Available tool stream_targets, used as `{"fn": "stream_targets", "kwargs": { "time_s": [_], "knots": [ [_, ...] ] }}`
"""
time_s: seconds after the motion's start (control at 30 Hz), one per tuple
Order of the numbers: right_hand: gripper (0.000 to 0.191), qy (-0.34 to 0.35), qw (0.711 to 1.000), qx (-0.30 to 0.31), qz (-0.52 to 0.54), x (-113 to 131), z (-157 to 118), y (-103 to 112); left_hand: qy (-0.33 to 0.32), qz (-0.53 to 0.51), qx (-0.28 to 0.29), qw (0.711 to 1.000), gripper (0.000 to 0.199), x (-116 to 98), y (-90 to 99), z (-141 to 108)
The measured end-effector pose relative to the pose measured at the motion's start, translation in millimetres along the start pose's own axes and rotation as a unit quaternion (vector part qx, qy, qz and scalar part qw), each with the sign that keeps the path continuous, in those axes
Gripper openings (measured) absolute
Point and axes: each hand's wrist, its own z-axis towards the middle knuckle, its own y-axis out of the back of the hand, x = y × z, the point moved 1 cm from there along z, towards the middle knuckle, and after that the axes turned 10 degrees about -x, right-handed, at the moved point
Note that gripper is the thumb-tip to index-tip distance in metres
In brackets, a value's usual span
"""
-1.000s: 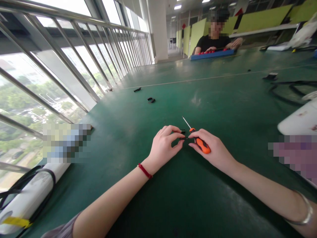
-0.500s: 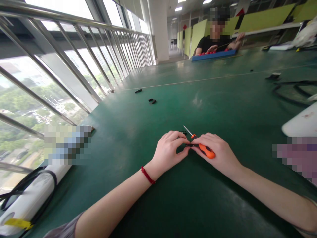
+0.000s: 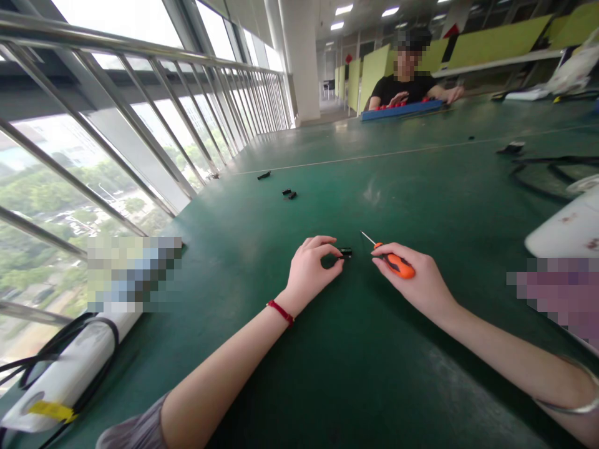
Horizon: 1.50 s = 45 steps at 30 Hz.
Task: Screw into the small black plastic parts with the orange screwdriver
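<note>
My right hand [image 3: 414, 274] is closed round a screwdriver [image 3: 400, 266] with an orange and black handle. Its thin metal shaft points up and to the left, away from me. The right thumb and index tips sit close together. Across from it, my left hand [image 3: 313, 265], with a red cord at the wrist, curls thumb and index finger in a pinch. A thin dark sliver shows at those fingertips, seemingly a small black piece mostly hidden by them. Just beyond lies another small black part [image 3: 345, 251] on the green tabletop [image 3: 262, 268].
Further off lie small black pieces [image 3: 290, 194] and a black strip [image 3: 264, 175]. A white bar with a black cable [image 3: 84, 368] is at left by the metal railing [image 3: 154, 118]. A white object [image 3: 568, 227] stands right. Opposite, a person [image 3: 405, 84] sits behind a blue tray [image 3: 402, 111].
My hands have drawn apart from where their fingertips met at a small black piece. The right moved right with the screwdriver; the left moved left and slightly away from me.
</note>
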Motion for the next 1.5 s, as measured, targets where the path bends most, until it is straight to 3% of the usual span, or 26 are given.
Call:
{"fn": "stream_targets", "kwargs": {
  "time_s": [0.13, 0.33, 0.47, 0.6, 0.73, 0.93, 1.07, 1.2, 1.4, 1.5],
  "knots": [
    [0.014, -0.003, 1.000, -0.006, -0.002, 0.4, 1.7, -0.5, -0.006, -0.003, 0.039, 0.999, 0.007, 0.9, -5.7, 1.9],
    [0.015, 0.014, 1.000, -0.008, 0.000, 0.4, 1.5, -0.4, -0.019, 0.010, 0.029, 0.999, 0.009, 0.3, -8.6, 2.5],
    [0.016, 0.018, 1.000, -0.002, -0.002, -0.2, 0.8, 2.1, -0.031, 0.046, 0.016, 0.998, 0.010, 1.4, 1.3, -2.4],
    [0.016, 0.021, 1.000, 0.001, -0.006, -2.6, -0.9, 5.3, -0.004, 0.107, -0.001, 0.994, 0.012, 16.7, 30.0, -12.7],
    [0.016, 0.039, 0.999, 0.005, -0.013, -5.0, -2.1, 5.5, 0.068, 0.190, -0.053, 0.978, 0.016, 51.6, 76.9, -26.2],
    [0.017, 0.062, 0.997, 0.018, -0.037, -4.7, -3.3, 5.3, 0.304, 0.276, -0.138, 0.901, 0.032, 115.4, 160.3, -51.3],
    [0.017, 0.070, 0.996, 0.021, -0.041, -5.1, -3.6, 4.9, 0.366, 0.316, -0.149, 0.862, 0.037, 138.9, 196.9, -71.4],
    [0.017, 0.075, 0.995, 0.030, -0.052, -7.1, -3.6, 4.0, 0.373, 0.338, -0.147, 0.851, 0.035, 146.2, 209.6, -83.4],
    [0.016, 0.069, 0.995, 0.048, -0.061, -8.3, -3.6, 3.5, 0.377, 0.394, -0.069, 0.835, 0.040, 145.2, 206.4, -83.7],
    [0.016, 0.076, 0.994, 0.041, -0.061, -7.4, -3.8, 3.7, 0.376, 0.395, -0.076, 0.834, 0.038, 144.1, 206.2, -84.0]
  ]
}}
